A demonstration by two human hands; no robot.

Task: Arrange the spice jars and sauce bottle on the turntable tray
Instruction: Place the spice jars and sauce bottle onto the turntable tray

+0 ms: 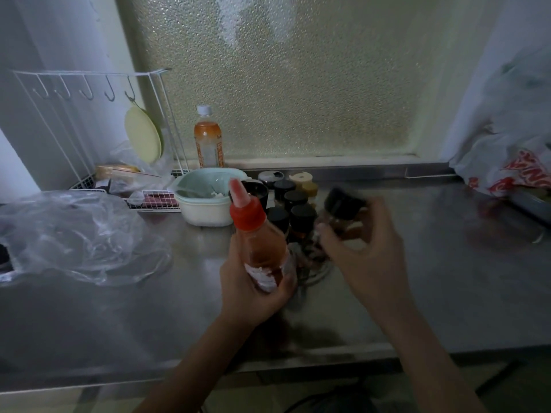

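Our left hand (pixel 253 290) wrapped around red-capped sauce bottle (pixel 256 234), raised above steel counter (pixel 417 278). Right hand (pixel 363 251) fingers closed on blurred black-lidded spice jar (pixel 343 213) beside turntable tray (pixel 313 269). We set jar into free gap, upright, then seat bottle.

Left hand (pixel 253 293) wrapped around lower body of sauce bottle (pixel 256 242), red nozzle cap tilted up and left, bottle lifted off steel desk (pixel 417 278). Right hand (pixel 366 260) gripping blurred spice jar (pixel 343 213) with black lid, tilted, raised above turntable tray (pixel 316 272). Cluster of black-lidded jars (pixel 295 210) standing behind, between hands. Pale green bowl (pixel 205 201) left of cluster. Drink bottle (pixel 207 141) on sill against frosted window. Crumpled clear plastic bag (pixel 74 236) far left.
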